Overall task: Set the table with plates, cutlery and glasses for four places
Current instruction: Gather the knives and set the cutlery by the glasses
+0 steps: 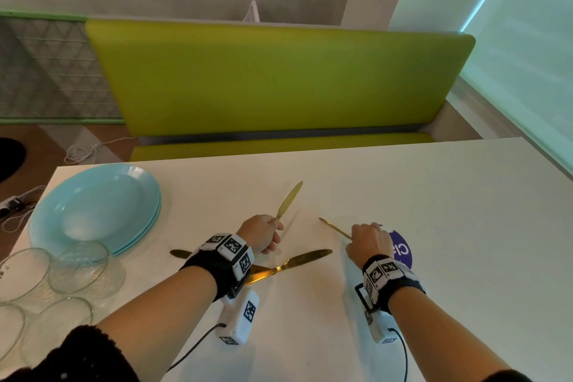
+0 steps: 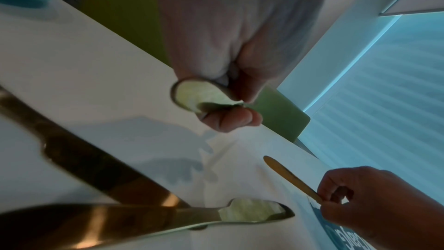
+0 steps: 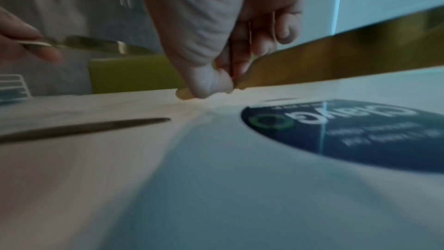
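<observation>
My left hand (image 1: 266,236) grips a gold knife (image 1: 290,200) by its handle, the blade pointing away over the white table (image 1: 434,195). The handle end (image 2: 199,96) shows between its curled fingers. My right hand (image 1: 369,242) pinches a second gold knife (image 1: 335,228) low over the table, with the wide blade (image 3: 336,60) running right. Two more gold knives (image 1: 305,256) lie crossed under my left wrist. A stack of light blue plates (image 1: 96,211) sits at the table's left, with several clear glasses (image 1: 77,267) in front of it.
A round purple sticker (image 1: 400,250) is on the table by my right hand. A green bench (image 1: 279,77) runs along the far edge. White cables (image 1: 83,152) lie on the floor at the left. A window blind (image 1: 527,56) is on the right.
</observation>
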Demonstrator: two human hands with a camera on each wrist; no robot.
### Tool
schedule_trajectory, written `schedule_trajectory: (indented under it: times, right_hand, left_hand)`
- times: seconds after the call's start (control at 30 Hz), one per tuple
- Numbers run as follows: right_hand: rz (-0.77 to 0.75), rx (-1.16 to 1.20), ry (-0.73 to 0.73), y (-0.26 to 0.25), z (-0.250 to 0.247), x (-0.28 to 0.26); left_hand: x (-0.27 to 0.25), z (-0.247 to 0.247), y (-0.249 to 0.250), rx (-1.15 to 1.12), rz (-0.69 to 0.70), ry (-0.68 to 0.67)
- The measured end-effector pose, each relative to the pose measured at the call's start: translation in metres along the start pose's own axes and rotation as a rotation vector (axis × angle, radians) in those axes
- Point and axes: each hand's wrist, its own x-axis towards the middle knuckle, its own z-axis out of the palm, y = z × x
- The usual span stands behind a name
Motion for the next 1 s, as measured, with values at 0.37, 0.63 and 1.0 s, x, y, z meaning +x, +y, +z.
schedule_trajectory:
  times: [0.37,0.63,1.0]
  right_hand:
    - [-0.521,-0.284,0.166,-0.057,-0.054,-0.033]
    - [-0.667,-0.372,0.191,-0.111,-0.068,-0.062]
    - [-0.674,-0.271,0.244,-0.148,-0.054,-0.082]
  left_hand:
    - [-0.011,-0.008,0.001,-0.05,0.036,0.05]
    - [-0.042,-0.008,-0.022,-0.022,-0.026,-0.252]
    - [-0.062,-0.036,-0.046,0.05,-0.006,-0.304]
